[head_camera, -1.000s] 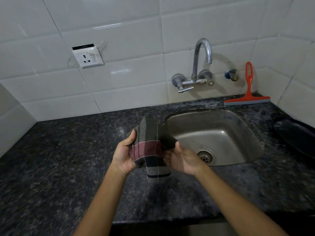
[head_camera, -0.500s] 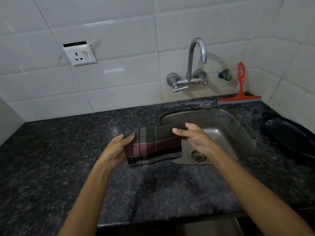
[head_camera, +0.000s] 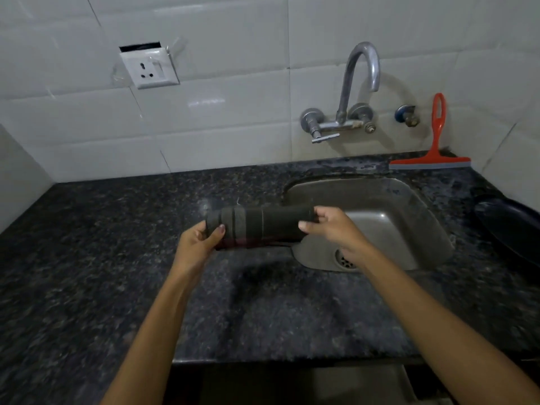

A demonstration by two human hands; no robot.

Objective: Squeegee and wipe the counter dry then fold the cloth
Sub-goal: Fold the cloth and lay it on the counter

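A dark checked cloth point(head_camera: 263, 225), folded into a narrow horizontal band, is held just above the black granite counter point(head_camera: 117, 258) at the sink's left rim. My left hand point(head_camera: 201, 244) pinches its left end between thumb and fingers. At the right end, my right hand point(head_camera: 327, 226) grips the cloth with curled fingers. A red squeegee point(head_camera: 432, 159) stands against the tiled wall behind the sink, blade on the counter.
A steel sink point(head_camera: 409, 217) with a drain lies right of the cloth. A curved tap point(head_camera: 359, 92) juts from the wall above it. A dark pan point(head_camera: 511, 226) sits at the far right. A wall socket point(head_camera: 149, 68) is upper left.
The cloth went from hanging bunched between my hands to being spread sideways, then folded over into a narrower band. My hands moved apart to its two ends.
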